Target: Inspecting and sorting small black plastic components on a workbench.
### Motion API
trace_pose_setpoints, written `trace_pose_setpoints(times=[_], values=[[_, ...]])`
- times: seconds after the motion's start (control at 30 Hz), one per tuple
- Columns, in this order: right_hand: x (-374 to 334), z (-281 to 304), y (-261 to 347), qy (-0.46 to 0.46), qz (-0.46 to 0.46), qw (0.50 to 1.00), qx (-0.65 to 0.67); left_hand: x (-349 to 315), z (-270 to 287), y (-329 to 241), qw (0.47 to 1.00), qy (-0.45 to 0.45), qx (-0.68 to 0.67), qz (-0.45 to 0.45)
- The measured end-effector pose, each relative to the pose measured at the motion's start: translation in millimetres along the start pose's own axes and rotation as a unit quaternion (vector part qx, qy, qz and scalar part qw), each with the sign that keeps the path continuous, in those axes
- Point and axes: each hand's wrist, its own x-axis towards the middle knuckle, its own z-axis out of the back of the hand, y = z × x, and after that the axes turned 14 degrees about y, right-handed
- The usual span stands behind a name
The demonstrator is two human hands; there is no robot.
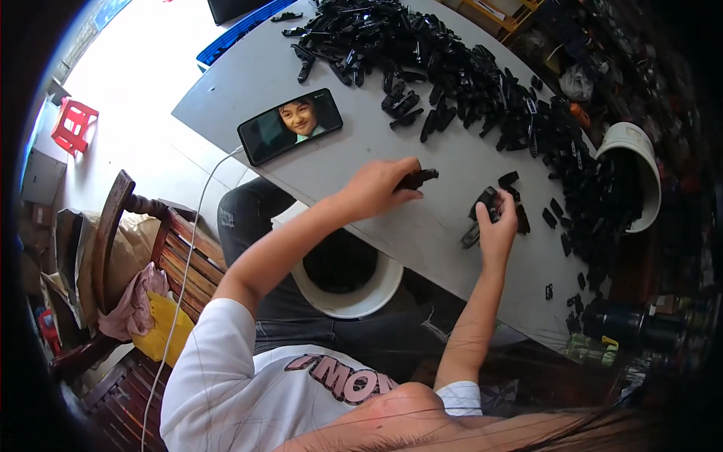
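Note:
My left hand (380, 184) is closed around a small black plastic part (423, 178), whose end sticks out past the fingers over the tabletop. To its right, my right hand (498, 222) pinches a black plastic piece (487, 199) between thumb and fingers. Another dark piece (471, 236) shows just below that grip; whether it is held or lies on the table I cannot tell. A few loose black parts (509, 179) lie close beyond the right hand. The exact kind of these parts is too small to make out.
A large heap of black plastic parts (422, 53) covers the far and right side of the grey table (361, 128). A white bucket (654, 188) lies tipped at right; another bucket (354, 307) stands below the table edge. At left are a cabled phone (263, 135) and wooden chair (188, 256).

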Motion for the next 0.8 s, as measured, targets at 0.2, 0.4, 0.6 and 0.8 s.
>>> trace_pose_setpoints(times=[0.2, 0.4, 0.6, 0.8], values=[[-48.2, -33.2, 66.0, 0.025, 0.023, 0.778, 0.628, -14.5, -49.4, -18.1, 0.979, -0.042, -0.196, -0.033], [-62.9, -40.9, 78.4, -0.024, 0.045, 0.801, 0.597, -25.9, -42.9, -34.1, 0.964, 0.003, -0.265, -0.005], [-63.6, -28.7, 93.9, -0.014, 0.044, 0.808, 0.587, -43.4, -37.1, -22.4, 0.950, 0.070, -0.305, -0.012], [-81.7, -33.0, 82.5, 0.140, 0.002, 0.729, 0.670, -66.3, -29.7, -36.5, 0.981, 0.050, -0.186, -0.023]])
